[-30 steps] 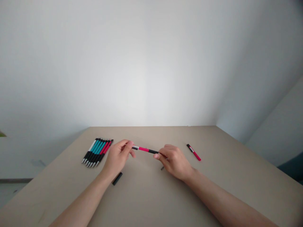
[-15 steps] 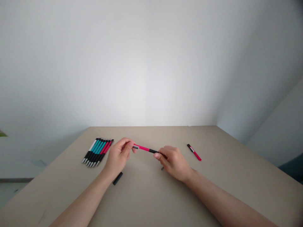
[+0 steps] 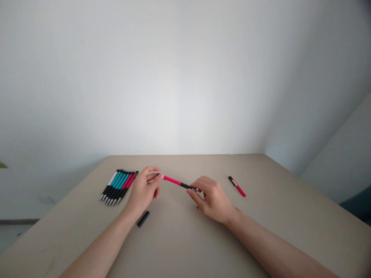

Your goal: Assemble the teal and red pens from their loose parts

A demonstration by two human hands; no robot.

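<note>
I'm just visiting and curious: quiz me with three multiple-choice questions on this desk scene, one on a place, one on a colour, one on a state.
1. Where does the row of pens lie? A left of the hands, B right, C on the floor.
2. What colour is the pen held between both hands? A green, B pink and black, C yellow.
3. How is that pen? A flat on the table, B lifted, C in a cup.

A: the row lies beyond the left hand.
B: pink shaft, black grip.
B: left hand and right hand pinch its ends above the table.
</note>
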